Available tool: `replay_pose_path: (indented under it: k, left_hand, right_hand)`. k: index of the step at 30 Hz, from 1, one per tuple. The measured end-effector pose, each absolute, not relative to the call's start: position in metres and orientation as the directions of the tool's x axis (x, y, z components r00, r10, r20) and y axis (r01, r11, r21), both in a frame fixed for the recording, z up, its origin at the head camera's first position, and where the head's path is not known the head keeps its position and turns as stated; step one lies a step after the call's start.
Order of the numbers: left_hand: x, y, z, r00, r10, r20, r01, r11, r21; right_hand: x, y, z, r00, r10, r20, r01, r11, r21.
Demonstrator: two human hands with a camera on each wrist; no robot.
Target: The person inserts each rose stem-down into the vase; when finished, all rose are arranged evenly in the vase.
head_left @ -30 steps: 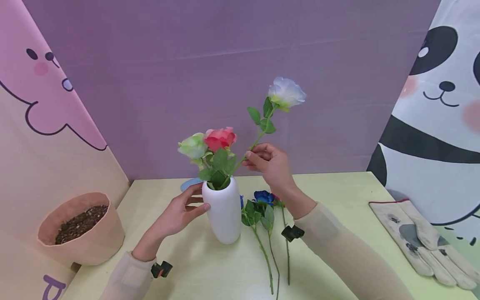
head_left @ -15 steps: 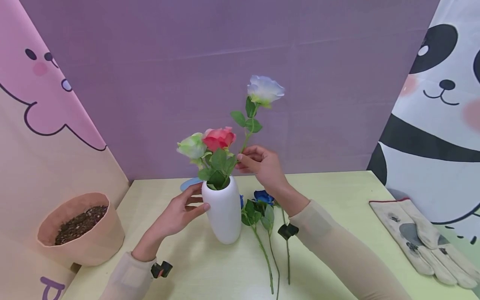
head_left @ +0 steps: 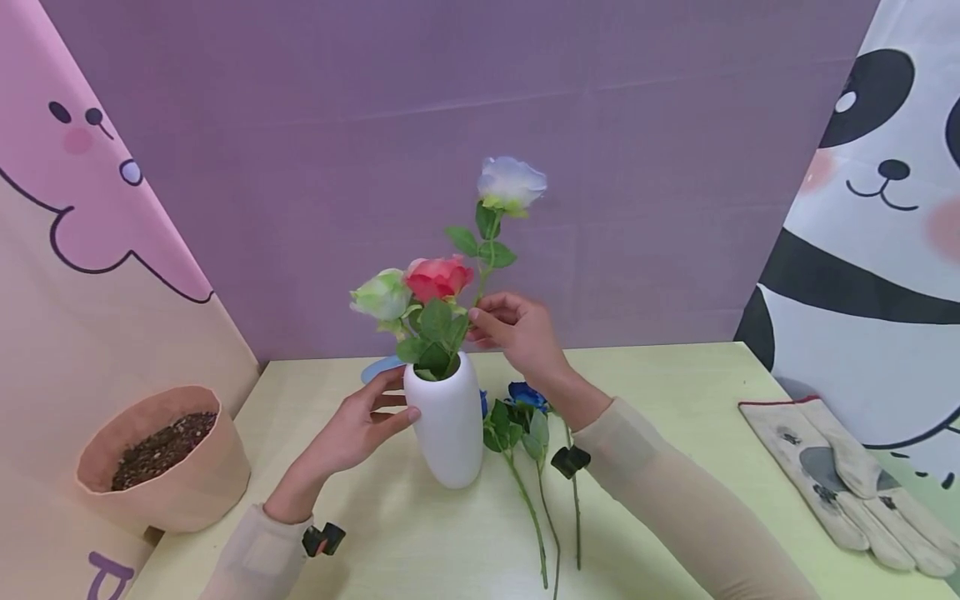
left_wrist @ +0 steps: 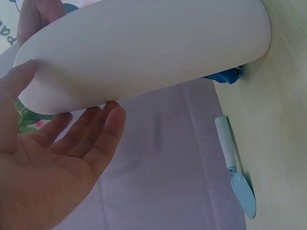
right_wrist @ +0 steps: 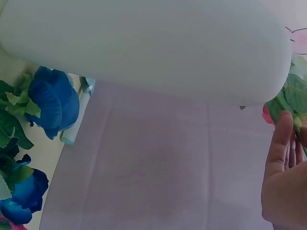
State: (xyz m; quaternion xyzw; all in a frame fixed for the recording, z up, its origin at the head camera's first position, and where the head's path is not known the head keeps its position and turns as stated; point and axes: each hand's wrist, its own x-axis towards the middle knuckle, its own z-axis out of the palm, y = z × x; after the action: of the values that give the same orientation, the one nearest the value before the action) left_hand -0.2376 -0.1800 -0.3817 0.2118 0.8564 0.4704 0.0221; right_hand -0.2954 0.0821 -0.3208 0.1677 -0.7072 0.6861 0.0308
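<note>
A white vase point(head_left: 448, 419) stands on the pale table point(head_left: 675, 392) and holds a green rose point(head_left: 382, 294) and a red rose point(head_left: 439, 276). My left hand point(head_left: 358, 427) rests against the vase's left side with thumb and fingers nearly straight; the left wrist view shows the fingers point(left_wrist: 86, 139) lying along the vase point(left_wrist: 144, 48). My right hand point(head_left: 516, 330) pinches the stem of a pale lilac rose point(head_left: 511, 182), whose lower stem runs into the vase mouth. In the right wrist view the vase point(right_wrist: 144, 45) fills the top and my fingers point(right_wrist: 283, 158) show at the right edge.
Several blue roses point(head_left: 527, 398) with long stems lie on the table right of the vase, also in the right wrist view point(right_wrist: 50, 103). A blue trowel point(left_wrist: 237, 172) lies behind the vase. A soil-filled pot point(head_left: 161, 458) stands at left, work gloves point(head_left: 840, 479) at right.
My right hand has moved left toward the vase, bringing the lilac rose more upright and lower, its stem deeper among the other flowers. The left hand has stayed on the vase.
</note>
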Motion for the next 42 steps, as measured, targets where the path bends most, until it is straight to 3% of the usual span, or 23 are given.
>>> replay_pose_path:
  k: [29,42]
  left_hand:
    - [-0.235,-0.179,-0.382,-0.909,0.386,0.159,0.339,0.46,0.821]
    - [-0.236,-0.178,-0.382,-0.912,0.38,0.157,0.334,0.465,0.82]
  right_hand:
    - [-0.292,0.07,-0.327,-0.955,-0.22,0.201,-0.243,0.186,-0.952]
    - [-0.295,0.068,-0.329,-0.946,-0.215,0.244,-0.285,0.182,-0.941]
